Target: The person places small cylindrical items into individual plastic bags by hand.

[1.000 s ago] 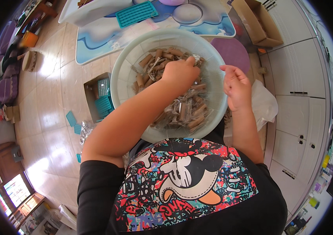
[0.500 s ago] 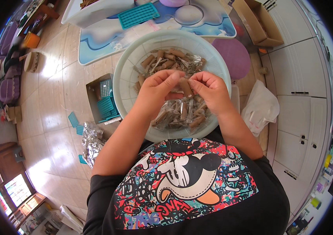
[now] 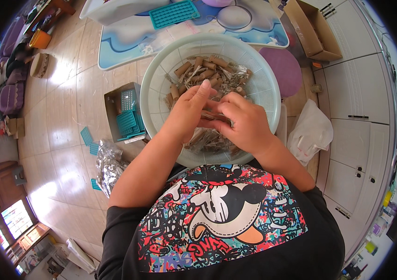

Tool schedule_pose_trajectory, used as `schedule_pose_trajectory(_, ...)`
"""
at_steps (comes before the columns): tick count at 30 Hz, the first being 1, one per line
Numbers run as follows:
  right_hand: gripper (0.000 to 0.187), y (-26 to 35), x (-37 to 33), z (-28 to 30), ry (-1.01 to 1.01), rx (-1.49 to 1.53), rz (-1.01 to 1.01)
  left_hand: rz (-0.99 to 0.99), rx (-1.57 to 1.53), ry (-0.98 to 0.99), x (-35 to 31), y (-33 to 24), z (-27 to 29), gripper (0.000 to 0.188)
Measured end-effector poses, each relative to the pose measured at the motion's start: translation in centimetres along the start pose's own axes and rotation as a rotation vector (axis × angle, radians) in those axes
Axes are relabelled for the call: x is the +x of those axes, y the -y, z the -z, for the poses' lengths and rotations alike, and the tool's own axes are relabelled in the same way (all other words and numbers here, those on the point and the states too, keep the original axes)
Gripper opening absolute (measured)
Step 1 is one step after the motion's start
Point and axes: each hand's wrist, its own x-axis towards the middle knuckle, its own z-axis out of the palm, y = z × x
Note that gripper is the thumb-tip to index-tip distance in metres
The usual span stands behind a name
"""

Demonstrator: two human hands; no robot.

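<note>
Both hands are close together over a large pale green mesh basket [image 3: 146,93]. My left hand [image 3: 188,108] has its thumb raised apart from its fingers, which are partly hidden. My right hand [image 3: 245,120] closes its thumb and fingers round a brown roll [image 3: 217,115], mostly covered by the fingers. At the far side of the basket lies a heap of short brown rolls [image 3: 203,70] mixed with crumpled clear film. Nearer to me, under the hands, are more rolls in clear wrappers [image 3: 207,141].
A blue and white table [image 3: 123,49] carries a teal tray [image 3: 175,15] and a white tub [image 3: 114,13]. Left stands a box [image 3: 113,109] of teal trays beside a silvery bag [image 3: 108,163]. Right are a purple stool [image 3: 284,72], white plastic bag [image 3: 310,133] and cardboard box [image 3: 312,35].
The brown roll pinched upright between both hands has left that spot. A roll now shows end-on at the far heap's right. My left thumb has lifted, and my right hand has turned inward.
</note>
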Motion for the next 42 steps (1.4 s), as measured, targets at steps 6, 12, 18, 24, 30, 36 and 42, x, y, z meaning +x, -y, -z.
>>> schedule_pose_trajectory(6,0.017,-2.0,-0.1,-0.2,0.097,0.568,-0.377,-0.02,0.048,0.063,-0.8,-0.7,0.6,0.048)
schedule_pose_trajectory(12,0.014,-2.6,0.1,0.6,0.208,0.703,-0.54,-0.387,0.405,0.077,-1.4,-0.5,0.7,0.045)
schedule_pose_trajectory(18,0.013,-2.7,0.4,1.0,0.279,0.793,-0.54,-0.507,0.851,-0.001,-2.1,-1.2,0.2,0.023)
schedule_pose_trajectory(24,0.015,-3.4,0.4,0.9,0.194,0.957,-0.46,-0.202,0.212,0.044,-1.9,-1.2,0.7,0.015)
schedule_pose_trajectory(30,0.023,-1.0,0.2,2.3,-0.008,0.544,-0.313,-0.226,0.123,-0.148,-2.2,-1.5,0.4,0.012)
schedule_pose_trajectory(36,0.019,-1.2,0.3,1.2,-0.054,0.874,-0.455,-0.391,0.232,-0.148,-1.5,-0.7,0.5,0.021)
schedule_pose_trajectory(42,0.011,-0.8,0.6,2.1,-0.125,1.136,-0.529,-0.736,0.371,0.089,-0.1,1.9,-0.5,0.036)
